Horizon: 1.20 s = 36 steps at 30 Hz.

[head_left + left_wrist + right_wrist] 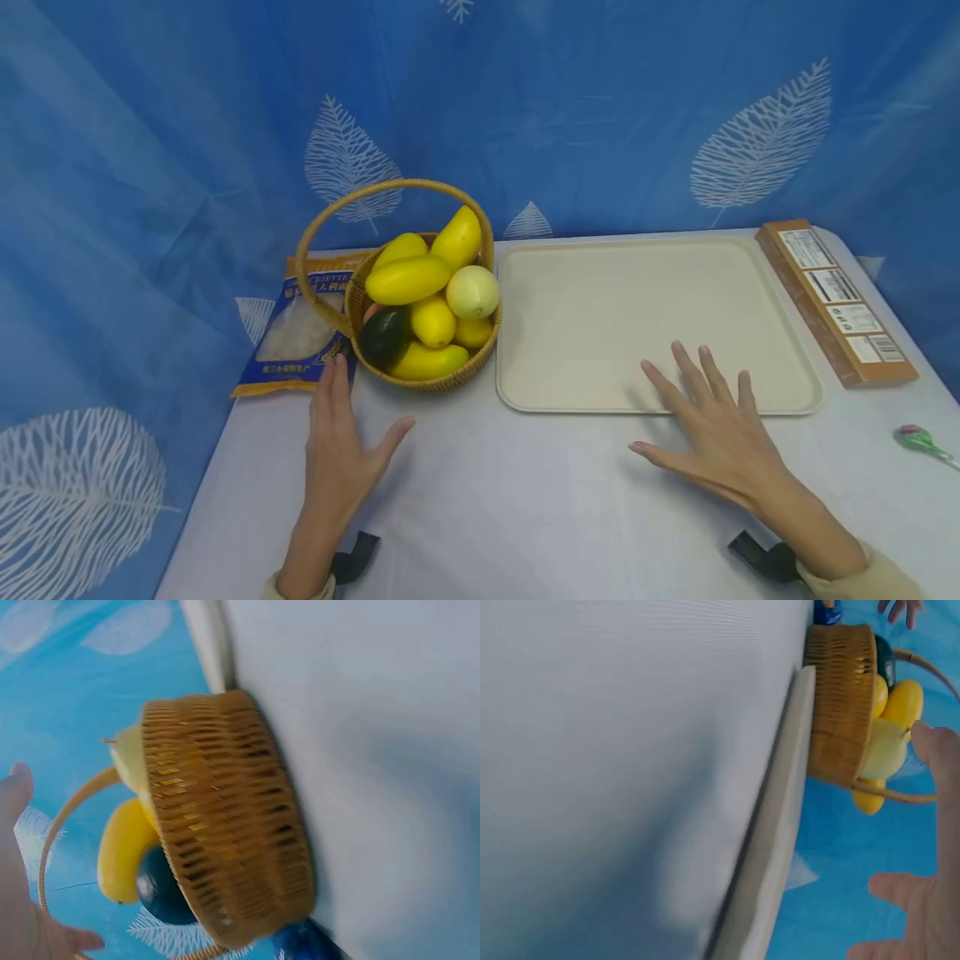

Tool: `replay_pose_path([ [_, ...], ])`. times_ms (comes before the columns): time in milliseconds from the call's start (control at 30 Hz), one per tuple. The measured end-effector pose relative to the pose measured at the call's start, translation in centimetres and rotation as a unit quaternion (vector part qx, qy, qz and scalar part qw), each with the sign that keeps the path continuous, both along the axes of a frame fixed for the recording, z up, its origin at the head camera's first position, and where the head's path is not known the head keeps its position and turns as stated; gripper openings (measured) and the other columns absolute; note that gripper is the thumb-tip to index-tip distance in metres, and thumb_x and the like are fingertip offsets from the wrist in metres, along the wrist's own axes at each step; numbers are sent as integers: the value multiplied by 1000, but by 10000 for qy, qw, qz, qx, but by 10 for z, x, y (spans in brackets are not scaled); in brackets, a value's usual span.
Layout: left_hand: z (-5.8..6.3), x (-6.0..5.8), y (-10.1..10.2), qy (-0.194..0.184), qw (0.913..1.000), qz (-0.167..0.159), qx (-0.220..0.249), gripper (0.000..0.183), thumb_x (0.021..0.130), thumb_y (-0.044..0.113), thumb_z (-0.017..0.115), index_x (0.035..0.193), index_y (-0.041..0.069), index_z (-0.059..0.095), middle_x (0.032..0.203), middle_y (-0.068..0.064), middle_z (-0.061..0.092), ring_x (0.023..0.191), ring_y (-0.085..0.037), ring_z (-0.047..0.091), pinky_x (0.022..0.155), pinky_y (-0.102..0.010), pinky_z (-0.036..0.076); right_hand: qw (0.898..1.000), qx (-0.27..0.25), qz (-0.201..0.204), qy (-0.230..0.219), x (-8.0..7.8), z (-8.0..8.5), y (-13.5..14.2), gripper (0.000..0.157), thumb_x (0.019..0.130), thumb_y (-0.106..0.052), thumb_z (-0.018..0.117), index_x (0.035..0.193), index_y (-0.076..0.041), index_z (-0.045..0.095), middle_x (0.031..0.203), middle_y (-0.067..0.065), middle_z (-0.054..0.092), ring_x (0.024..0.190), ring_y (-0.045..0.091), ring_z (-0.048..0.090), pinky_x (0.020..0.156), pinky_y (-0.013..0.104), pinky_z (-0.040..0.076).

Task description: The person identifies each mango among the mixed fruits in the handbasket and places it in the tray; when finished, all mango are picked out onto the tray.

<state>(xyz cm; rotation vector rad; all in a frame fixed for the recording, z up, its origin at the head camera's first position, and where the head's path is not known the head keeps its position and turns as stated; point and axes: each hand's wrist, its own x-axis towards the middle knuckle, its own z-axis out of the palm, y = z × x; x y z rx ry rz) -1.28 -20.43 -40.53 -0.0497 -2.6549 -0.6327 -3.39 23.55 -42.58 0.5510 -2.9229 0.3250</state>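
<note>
My left hand (339,446) is over the table in front of the wicker basket (442,385), its thumb out to the side and nothing held. Its fingertips reach close to the blue pasta bag (300,333) in the head view. The basket is heaped with fruit: several yellow mangoes (408,279), a pale round pear (472,292), a lemon (432,322) and a dark green avocado (386,336). My right hand (720,442) has its fingers spread, overlapping the near edge of the cream tray (637,325) in the head view, and it holds nothing.
A long brown box (836,304) with white labels lies along the tray's right side. Farther right is a lollipop (918,439) in a green wrapper. Behind the white table (525,500) hangs a blue curtain (585,117) with white leaf prints.
</note>
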Motion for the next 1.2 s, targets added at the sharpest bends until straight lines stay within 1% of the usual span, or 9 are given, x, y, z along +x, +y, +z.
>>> replay_pose_path([
  [67, 1, -7, 5, -43, 9989, 63, 463, 115, 75, 50, 81, 157, 7, 13, 161, -21, 19, 146, -39, 23, 110, -63, 30, 9998, -54, 174, 128, -6, 5, -8, 104, 71, -73, 68, 156, -32, 24, 163, 14, 16, 150, 40, 9, 102, 81, 17],
  [167, -1, -18, 13, -226, 9934, 185, 1108, 120, 74, 44, 84, 158, 8, 6, 162, -20, 10, 148, -37, 18, 109, -61, 35, 9987, -118, 405, 296, -14, 12, -22, 104, 70, -74, 67, 155, -32, 26, 163, 14, 19, 150, 39, 12, 103, 79, 20],
  [300, -12, -33, 23, -228, 9826, 305, 1817, 125, 72, 41, 87, 158, 7, 2, 161, -23, 6, 147, -37, 17, 107, -60, 38, 9960, -281, 689, 496, -25, 21, -44, 102, 70, -77, 65, 154, -31, 30, 162, 14, 22, 148, 41, 19, 105, 76, 23],
  [433, -24, -44, 30, -57, 9733, 566, 2222, 130, 66, 42, 90, 157, 4, 5, 159, -22, 9, 146, -34, 18, 112, -60, 31, 9901, -517, 1033, 797, -38, 28, -67, 97, 74, -84, 53, 153, -30, 35, 160, 14, 26, 144, 43, 27, 106, 72, 27],
  [567, -33, -46, 35, 12, 9652, 839, 2477, 131, 64, 44, 91, 156, 2, 7, 157, -22, 14, 143, -33, 23, 113, -58, 30, 9818, -830, 1377, 1015, -49, 34, -89, 92, 78, -86, 43, 151, -29, 39, 159, 15, 28, 141, 42, 33, 106, 68, 32],
  [733, -40, -49, 35, 222, 9574, 692, 2794, 124, 64, 39, 92, 156, 9, 15, 151, -18, 25, 136, -28, 32, 108, -49, 39, 9714, -1144, 1742, 1142, -64, 43, -116, 89, 80, -84, 43, 148, -27, 43, 159, 14, 30, 140, 41, 36, 107, 64, 35],
  [833, -44, -50, 34, 415, 9549, 635, 2870, 120, 64, 37, 92, 156, 14, 19, 151, -13, 28, 136, -25, 33, 107, -48, 40, 9638, -1261, 1963, 1290, -74, 50, -133, 87, 82, -83, 41, 147, -25, 46, 157, 16, 32, 138, 41, 39, 105, 62, 38],
  [1000, -50, -52, 36, 602, 9533, 567, 2904, 117, 66, 36, 91, 156, 21, 19, 152, -7, 27, 136, -21, 31, 108, -48, 38, 9495, -1497, 2306, 1515, -92, 59, -161, 81, 80, -73, 59, 142, -21, 51, 151, 19, 39, 134, 40, 44, 102, 60, 42],
  [1200, -54, -52, 36, 570, 9565, 614, 2795, 118, 66, 39, 91, 156, 17, 17, 154, -11, 26, 138, -25, 31, 110, -49, 38, 9474, -1608, 2437, 1311, -111, 70, -198, 69, 82, -60, 70, 135, -19, 56, 149, 17, 43, 130, 37, 49, 101, 54, 44],
])
